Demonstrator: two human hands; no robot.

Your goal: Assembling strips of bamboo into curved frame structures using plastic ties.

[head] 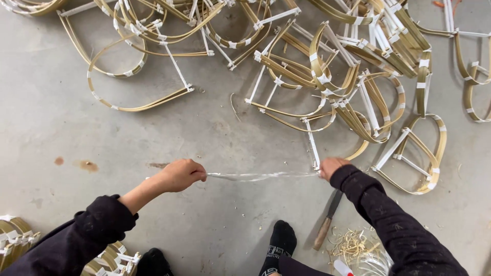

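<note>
My left hand (181,174) and my right hand (331,166) are both closed on the ends of a thin, clear plastic strip (261,176), pulled taut and level between them above the grey concrete floor (61,112). Both arms wear dark sleeves. Just beyond my right hand a white-taped bamboo frame (312,144) lies on the floor, close to the strip's right end. Beneath my right forearm a knife with a wooden handle (326,225) rests on the floor.
Many curved bamboo frames bound with white tape (327,66) are heaped across the far floor. More bound frames (15,237) sit at the lower left. Bamboo shavings (353,245) lie at lower right. My feet in black socks (279,245) are at the bottom.
</note>
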